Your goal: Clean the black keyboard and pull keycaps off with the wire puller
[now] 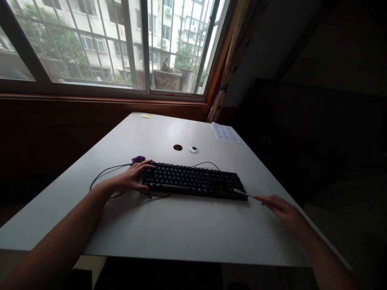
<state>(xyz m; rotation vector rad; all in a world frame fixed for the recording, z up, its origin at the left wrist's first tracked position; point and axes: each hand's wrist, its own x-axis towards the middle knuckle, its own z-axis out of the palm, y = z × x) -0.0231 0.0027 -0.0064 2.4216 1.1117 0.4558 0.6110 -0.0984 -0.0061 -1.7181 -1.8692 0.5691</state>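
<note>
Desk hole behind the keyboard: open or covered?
Open: nothing covers the hole; its reddish-brown inside shows, and the white ring lies beside it on the desk.

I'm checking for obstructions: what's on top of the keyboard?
The left hand partly covers the keyboard at left; a brush-like tool in the right hand is over its right end. Keys beneath are hidden.

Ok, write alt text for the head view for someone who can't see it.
A person's left hand rests on the left end of a black keyboard while the right hand holds a thin pale-tipped tool at its right end. The white desk stands before a window.
</note>
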